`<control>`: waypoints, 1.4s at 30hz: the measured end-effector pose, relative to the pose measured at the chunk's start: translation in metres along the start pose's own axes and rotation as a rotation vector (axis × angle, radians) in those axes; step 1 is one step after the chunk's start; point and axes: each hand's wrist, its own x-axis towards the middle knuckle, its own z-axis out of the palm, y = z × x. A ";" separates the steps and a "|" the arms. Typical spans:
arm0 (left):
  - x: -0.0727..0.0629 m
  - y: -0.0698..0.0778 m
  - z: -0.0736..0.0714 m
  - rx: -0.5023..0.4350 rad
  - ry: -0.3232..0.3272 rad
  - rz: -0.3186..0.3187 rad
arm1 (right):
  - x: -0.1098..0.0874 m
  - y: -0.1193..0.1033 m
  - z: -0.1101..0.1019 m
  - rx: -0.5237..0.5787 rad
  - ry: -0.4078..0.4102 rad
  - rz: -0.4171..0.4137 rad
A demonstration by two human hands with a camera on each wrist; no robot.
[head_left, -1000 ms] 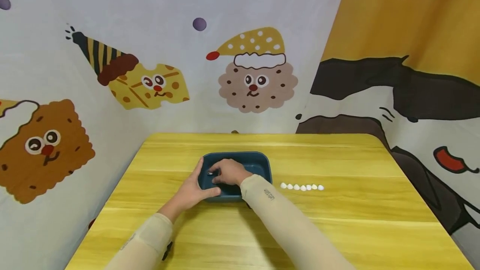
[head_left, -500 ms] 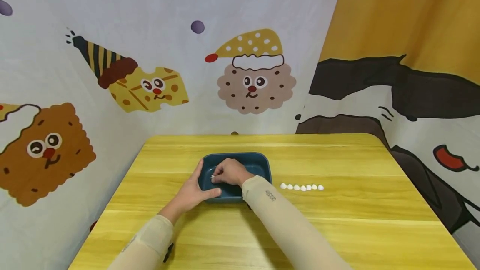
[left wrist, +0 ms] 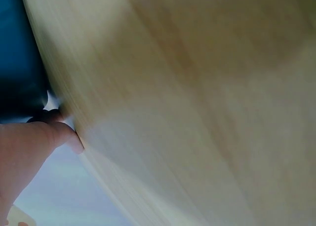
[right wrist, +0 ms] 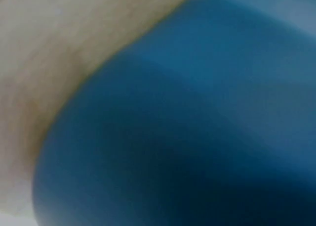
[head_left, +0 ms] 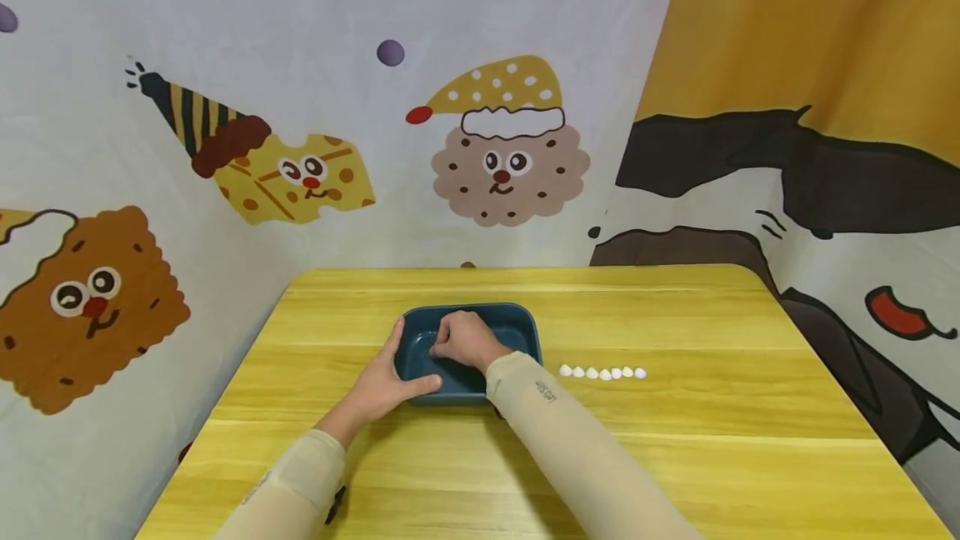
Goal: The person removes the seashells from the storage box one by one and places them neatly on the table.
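A dark blue rectangular container [head_left: 519, 325] stands on the table, left of the middle. My left hand [head_left: 378, 383] grips its left end, thumb at the front rim and fingers along the left side. In the left wrist view, part of that hand [left wrist: 29, 152] shows beside the blue wall [left wrist: 17, 53]. My right hand [head_left: 467, 342] is over the container's inside, fingers curled, thumb and index fingertips together in a pinch. The small white shell-like piece at those fingertips is almost wholly hidden. Only the blue container [right wrist: 148, 97], blurred, and table appear in the right wrist view.
Several small white shell-like pieces [head_left: 604, 373] lie in a row on the wooden table [head_left: 675, 457], right of the container. A cartoon-printed cloth [head_left: 330, 48] hangs behind the table and along its sides.
The right fingers have closed on the small white piece inside the container and moved slightly right. The left hand keeps its grip; the row of white pieces has not changed.
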 end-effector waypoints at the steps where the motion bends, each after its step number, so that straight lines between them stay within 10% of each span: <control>1: 0.000 -0.001 0.000 -0.001 0.001 0.001 | 0.000 0.000 0.001 -0.012 -0.001 0.000; 20: -0.001 -0.002 0.000 -0.016 -0.008 0.009 | -0.003 -0.002 0.001 0.116 -0.056 0.035; 42: 0.001 -0.004 0.001 -0.028 -0.006 0.021 | -0.004 -0.005 0.003 -0.119 -0.107 -0.038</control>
